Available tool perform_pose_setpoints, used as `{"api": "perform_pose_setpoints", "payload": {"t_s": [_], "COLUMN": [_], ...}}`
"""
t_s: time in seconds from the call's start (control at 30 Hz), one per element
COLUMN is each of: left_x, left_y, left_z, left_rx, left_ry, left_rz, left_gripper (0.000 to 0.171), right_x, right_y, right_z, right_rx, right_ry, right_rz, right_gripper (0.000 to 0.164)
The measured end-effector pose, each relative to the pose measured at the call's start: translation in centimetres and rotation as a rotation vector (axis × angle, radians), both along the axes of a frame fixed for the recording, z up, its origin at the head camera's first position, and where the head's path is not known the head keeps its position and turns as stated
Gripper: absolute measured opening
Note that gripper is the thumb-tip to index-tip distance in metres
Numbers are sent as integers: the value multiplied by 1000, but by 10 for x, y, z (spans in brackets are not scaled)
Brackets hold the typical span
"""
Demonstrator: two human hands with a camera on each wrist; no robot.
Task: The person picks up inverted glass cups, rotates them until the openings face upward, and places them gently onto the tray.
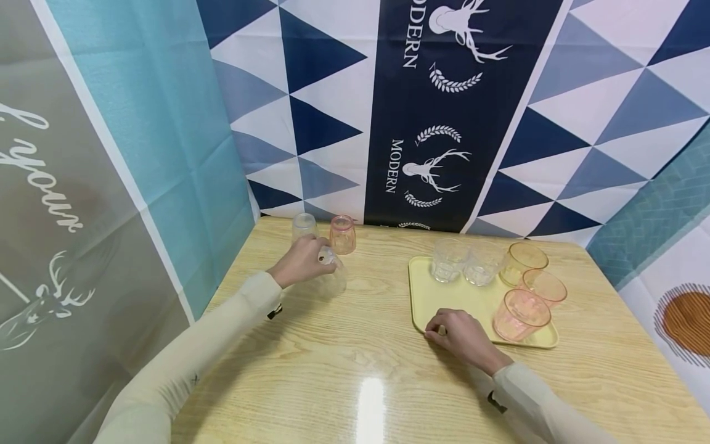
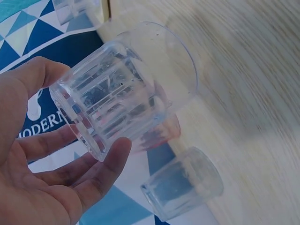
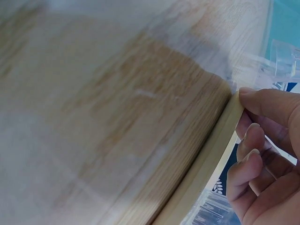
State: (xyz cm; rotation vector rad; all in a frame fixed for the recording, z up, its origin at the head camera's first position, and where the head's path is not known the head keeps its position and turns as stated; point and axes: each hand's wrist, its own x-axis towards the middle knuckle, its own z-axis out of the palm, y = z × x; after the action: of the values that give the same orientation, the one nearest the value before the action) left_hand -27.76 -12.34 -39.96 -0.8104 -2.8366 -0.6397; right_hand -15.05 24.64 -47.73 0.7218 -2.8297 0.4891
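Observation:
My left hand point(image 1: 305, 260) holds a clear glass point(image 2: 126, 89) by its base, thumb on one side and fingers on the other, with its mouth facing the table. Behind that hand, a clear bluish glass point(image 1: 304, 226) and a pink glass point(image 1: 342, 237) stand upside down. At the near left corner of a pale yellow tray point(image 1: 417, 302), my right hand point(image 1: 459, 333) pinches the rim between thumb and fingers. Upright on the tray are two clear glasses point(image 1: 481, 265), a yellow glass point(image 1: 524, 262) and two pink glasses point(image 1: 521, 316).
The wooden table point(image 1: 355, 345) stretches between my left hand and the tray. Patterned cloth point(image 1: 327, 98) hangs along its back edge, and another cloth point(image 1: 94, 185) hangs on the left.

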Motion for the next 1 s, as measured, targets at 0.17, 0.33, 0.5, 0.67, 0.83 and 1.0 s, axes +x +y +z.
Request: {"api": "perform_pose_setpoints", "payload": {"t_s": [0.17,0.33,0.5,0.67,0.83,1.0], "left_x": [4,12,17,22,26,31], "left_y": [6,11,16,20,23,27], "left_z": [-1,0,-1,-2,-4,-4], "left_rx": [16,33,48,65,64,67], "left_ry": [-21,-40,-60,-65,-58,-64], "left_rz": [-18,-30,-35,-48,-57,-70], "left_gripper": [45,47,51,49,49,47], "right_x": [0,0,-1,0,0,0], "right_y": [0,0,0,0,-1,-1], "right_z": [0,0,0,0,1,1], "right_rx": [-1,2,5,1,2,3], "right_ry": [-2,-3,-5,-10,-10,-8], "right_rz": [-2,-8,-9,-10,-11,-10], "right_gripper": [9,9,9,9,9,9]}}
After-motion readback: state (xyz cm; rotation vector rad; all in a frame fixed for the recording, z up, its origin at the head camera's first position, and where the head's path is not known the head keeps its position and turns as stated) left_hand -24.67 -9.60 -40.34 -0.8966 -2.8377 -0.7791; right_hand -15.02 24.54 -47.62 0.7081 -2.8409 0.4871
